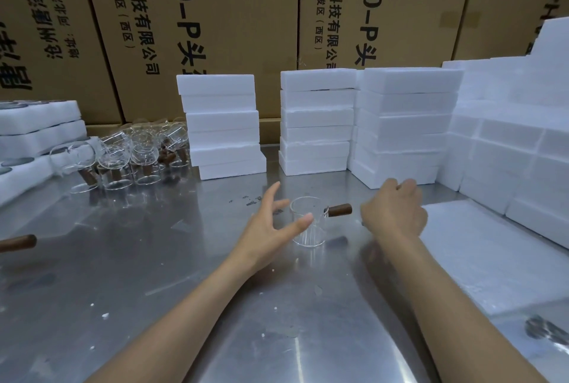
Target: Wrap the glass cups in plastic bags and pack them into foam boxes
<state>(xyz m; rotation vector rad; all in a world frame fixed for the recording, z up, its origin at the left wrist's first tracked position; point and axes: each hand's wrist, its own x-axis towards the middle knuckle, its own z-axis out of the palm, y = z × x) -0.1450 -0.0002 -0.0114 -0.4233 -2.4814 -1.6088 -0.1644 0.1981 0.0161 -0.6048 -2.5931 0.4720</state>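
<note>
1. Standing upright on the steel table (154, 259): one glass cup (306, 225), wooden handle pointing right.
2. Left hand (264, 228) open, fingers spread beside it.
3. Right hand (394, 213) loosely curled, grip unclear.
4. Three foam box stacks (317, 121) behind.

Even overhead light; soft glare on the steel table (154, 259); edges bow, perhaps slightly blurred.

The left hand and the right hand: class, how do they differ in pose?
The left hand is spread, fingers straight, its thumb in front of the glass cup; the right hand has fingers loosely curled, just right of the cup's wooden handle. The left shows its thumb side; the right shows its back. Neither holds anything.
</note>
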